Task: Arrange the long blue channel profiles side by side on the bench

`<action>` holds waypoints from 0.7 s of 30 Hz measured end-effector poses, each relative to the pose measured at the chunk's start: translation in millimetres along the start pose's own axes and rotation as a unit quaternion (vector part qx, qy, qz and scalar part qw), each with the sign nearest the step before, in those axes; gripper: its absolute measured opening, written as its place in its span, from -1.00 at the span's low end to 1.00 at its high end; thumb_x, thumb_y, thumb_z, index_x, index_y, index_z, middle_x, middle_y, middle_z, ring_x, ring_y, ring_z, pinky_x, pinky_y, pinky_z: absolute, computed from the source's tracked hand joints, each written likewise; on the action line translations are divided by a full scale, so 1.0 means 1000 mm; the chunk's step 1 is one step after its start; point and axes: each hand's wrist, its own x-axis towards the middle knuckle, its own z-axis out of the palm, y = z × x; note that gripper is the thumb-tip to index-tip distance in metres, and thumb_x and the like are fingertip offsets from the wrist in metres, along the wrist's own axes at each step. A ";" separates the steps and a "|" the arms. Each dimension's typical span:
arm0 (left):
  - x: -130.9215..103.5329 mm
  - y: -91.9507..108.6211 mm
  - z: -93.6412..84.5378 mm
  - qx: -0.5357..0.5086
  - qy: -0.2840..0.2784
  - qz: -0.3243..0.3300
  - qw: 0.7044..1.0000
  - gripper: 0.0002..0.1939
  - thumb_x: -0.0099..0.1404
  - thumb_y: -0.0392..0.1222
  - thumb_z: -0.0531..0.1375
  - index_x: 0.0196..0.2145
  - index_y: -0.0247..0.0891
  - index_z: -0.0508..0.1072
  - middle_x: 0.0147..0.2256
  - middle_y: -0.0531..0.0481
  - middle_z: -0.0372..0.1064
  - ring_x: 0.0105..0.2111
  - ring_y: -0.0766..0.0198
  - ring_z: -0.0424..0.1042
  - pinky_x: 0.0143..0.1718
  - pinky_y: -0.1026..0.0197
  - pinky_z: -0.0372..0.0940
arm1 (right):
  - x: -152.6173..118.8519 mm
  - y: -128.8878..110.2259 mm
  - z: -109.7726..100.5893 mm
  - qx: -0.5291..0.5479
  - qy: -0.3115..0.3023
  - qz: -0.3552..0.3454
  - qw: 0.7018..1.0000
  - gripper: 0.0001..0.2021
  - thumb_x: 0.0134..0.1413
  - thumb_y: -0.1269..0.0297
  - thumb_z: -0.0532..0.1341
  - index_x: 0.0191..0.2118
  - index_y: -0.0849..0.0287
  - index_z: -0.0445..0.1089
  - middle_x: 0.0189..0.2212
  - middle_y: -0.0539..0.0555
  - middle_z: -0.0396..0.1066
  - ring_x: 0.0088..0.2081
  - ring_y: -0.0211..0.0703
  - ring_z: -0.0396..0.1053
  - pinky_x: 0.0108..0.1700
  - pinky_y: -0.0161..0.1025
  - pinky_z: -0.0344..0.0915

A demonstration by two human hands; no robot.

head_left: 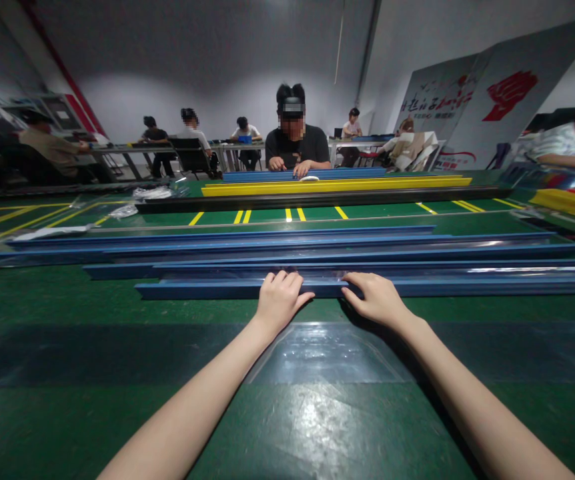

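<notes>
A long blue plastic channel strip (207, 291) lies crosswise on the green table in front of me, with a clear plastic strip (452, 275) along its inside. My left hand (281, 298) hooks its fingers over the near wall, thumb stretched along the front. To its right, my right hand (371, 295) pinches the same wall, fingertips inside and thumb outside. Nearer to me, a flat, shiny clear plastic sheet (327, 353) lies below both hands. Several more blue channel strips (127, 256) run in rows just beyond.
Farther off, a black strip (317, 197) and a yellow strip (337, 185) lie across the table (67, 307). Crumpled clear wrap (155, 193) sits at the far left. Across from me, a person (297, 147) handles other blue strips. Yellow and red pieces (567, 201) are at right.
</notes>
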 end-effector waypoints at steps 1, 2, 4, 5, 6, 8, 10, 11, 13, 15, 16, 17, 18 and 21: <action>0.000 0.000 0.000 0.000 0.001 0.001 1.000 -0.68 0.18 0.08 0.11 -0.36 -0.28 0.36 -0.36 -0.02 0.42 -0.33 0.19 0.31 -0.34 0.16 0.04 | 0.000 0.000 0.000 0.000 -0.001 0.000 1.000 -0.69 0.08 0.22 0.00 -0.13 0.17 0.36 -0.16 0.07 0.43 -0.15 -0.12 0.37 -0.13 -0.27 0.22; 0.000 0.000 0.000 0.000 0.002 0.001 1.000 -0.67 0.18 0.08 0.11 -0.36 -0.28 0.36 -0.36 -0.02 0.42 -0.33 0.19 0.31 -0.34 0.16 0.04 | 0.000 0.000 0.000 -0.001 -0.002 -0.002 1.000 -0.69 0.08 0.21 0.00 -0.14 0.17 0.36 -0.16 0.07 0.44 -0.15 -0.12 0.37 -0.14 -0.27 0.22; 0.000 0.000 0.000 0.000 0.003 0.001 1.000 -0.67 0.18 0.08 0.10 -0.36 -0.28 0.36 -0.36 -0.03 0.42 -0.34 0.19 0.31 -0.34 0.16 0.04 | -0.001 0.000 -0.001 -0.002 -0.002 -0.006 1.000 -0.69 0.09 0.21 -0.02 -0.14 0.18 0.36 -0.16 0.09 0.43 -0.14 -0.11 0.37 -0.13 -0.26 0.22; 0.000 0.001 -0.001 0.000 0.002 0.002 1.000 -0.67 0.19 0.08 0.10 -0.36 -0.28 0.36 -0.36 -0.03 0.42 -0.34 0.19 0.31 -0.34 0.16 0.04 | -0.001 0.000 -0.001 -0.002 -0.002 -0.009 1.000 -0.69 0.10 0.21 -0.02 -0.14 0.19 0.36 -0.15 0.10 0.43 -0.14 -0.11 0.37 -0.12 -0.25 0.22; 0.000 0.000 -0.001 0.000 0.001 0.002 1.000 -0.67 0.19 0.08 0.10 -0.36 -0.28 0.36 -0.36 -0.03 0.42 -0.34 0.19 0.31 -0.34 0.16 0.04 | -0.001 0.000 -0.001 0.000 -0.002 -0.011 1.000 -0.69 0.10 0.21 -0.02 -0.14 0.19 0.36 -0.14 0.11 0.42 -0.13 -0.11 0.36 -0.11 -0.24 0.22; 0.000 0.000 -0.001 0.000 0.000 0.003 1.000 -0.67 0.19 0.08 0.09 -0.35 -0.28 0.37 -0.36 -0.03 0.42 -0.34 0.19 0.31 -0.34 0.16 0.03 | -0.002 0.000 0.000 0.003 -0.003 -0.013 1.000 -0.69 0.11 0.22 -0.02 -0.13 0.19 0.36 -0.13 0.11 0.42 -0.12 -0.11 0.36 -0.10 -0.24 0.21; 0.000 0.000 -0.001 -0.001 0.001 0.004 1.000 -0.67 0.20 0.08 0.09 -0.35 -0.28 0.36 -0.36 -0.03 0.42 -0.34 0.19 0.31 -0.34 0.17 0.03 | -0.002 0.000 0.000 0.005 -0.003 -0.012 1.000 -0.69 0.11 0.22 -0.02 -0.13 0.18 0.35 -0.13 0.10 0.42 -0.13 -0.11 0.36 -0.11 -0.24 0.21; 0.000 0.000 -0.001 -0.001 0.002 0.005 1.000 -0.67 0.20 0.08 0.08 -0.35 -0.28 0.36 -0.36 -0.03 0.41 -0.34 0.19 0.31 -0.34 0.17 0.03 | -0.002 0.000 0.000 0.005 -0.002 -0.011 1.000 -0.69 0.12 0.22 -0.02 -0.12 0.17 0.35 -0.13 0.09 0.42 -0.13 -0.11 0.36 -0.11 -0.24 0.21; 0.000 0.000 0.000 0.000 0.004 0.006 1.000 -0.67 0.20 0.08 0.08 -0.36 -0.28 0.36 -0.37 -0.02 0.41 -0.35 0.20 0.30 -0.34 0.17 0.03 | -0.002 0.000 0.000 0.006 -0.001 -0.010 1.000 -0.70 0.12 0.22 -0.02 -0.12 0.17 0.35 -0.13 0.09 0.42 -0.13 -0.11 0.36 -0.11 -0.24 0.21; 0.000 0.000 0.000 0.003 0.005 0.006 1.000 -0.67 0.20 0.08 0.09 -0.37 -0.28 0.36 -0.39 -0.01 0.41 -0.36 0.20 0.30 -0.35 0.17 0.03 | -0.002 0.000 0.000 0.006 -0.002 -0.013 1.000 -0.69 0.12 0.22 -0.02 -0.11 0.17 0.34 -0.13 0.09 0.42 -0.13 -0.11 0.36 -0.11 -0.24 0.21; 0.000 0.000 0.000 0.004 0.006 0.006 1.000 -0.67 0.20 0.08 0.09 -0.38 -0.28 0.36 -0.39 -0.01 0.41 -0.36 0.20 0.30 -0.35 0.17 0.03 | -0.002 0.000 0.000 0.005 -0.002 -0.014 1.000 -0.69 0.12 0.22 -0.02 -0.11 0.17 0.34 -0.13 0.09 0.42 -0.12 -0.11 0.36 -0.10 -0.24 0.21; 0.000 0.000 0.000 0.005 0.007 0.007 1.000 -0.67 0.20 0.08 0.09 -0.38 -0.28 0.36 -0.39 -0.01 0.41 -0.36 0.20 0.30 -0.36 0.17 0.03 | -0.002 0.000 0.000 0.005 -0.002 -0.015 1.000 -0.69 0.12 0.22 -0.02 -0.10 0.18 0.34 -0.13 0.10 0.42 -0.12 -0.11 0.36 -0.10 -0.24 0.21; 0.000 0.000 -0.001 0.005 0.007 0.007 1.000 -0.67 0.20 0.08 0.09 -0.39 -0.28 0.36 -0.39 -0.01 0.40 -0.37 0.20 0.30 -0.36 0.17 0.03 | -0.002 0.000 0.000 0.006 -0.001 -0.016 1.000 -0.69 0.12 0.22 -0.02 -0.10 0.19 0.34 -0.12 0.10 0.41 -0.11 -0.11 0.35 -0.10 -0.24 0.21; 0.000 -0.001 -0.001 0.004 0.004 0.006 1.000 -0.66 0.21 0.09 0.07 -0.39 -0.28 0.36 -0.40 -0.02 0.40 -0.37 0.20 0.30 -0.36 0.17 0.04 | -0.002 0.000 0.000 0.009 0.001 -0.017 1.000 -0.68 0.12 0.23 -0.02 -0.09 0.21 0.34 -0.10 0.10 0.40 -0.10 -0.10 0.35 -0.09 -0.23 0.21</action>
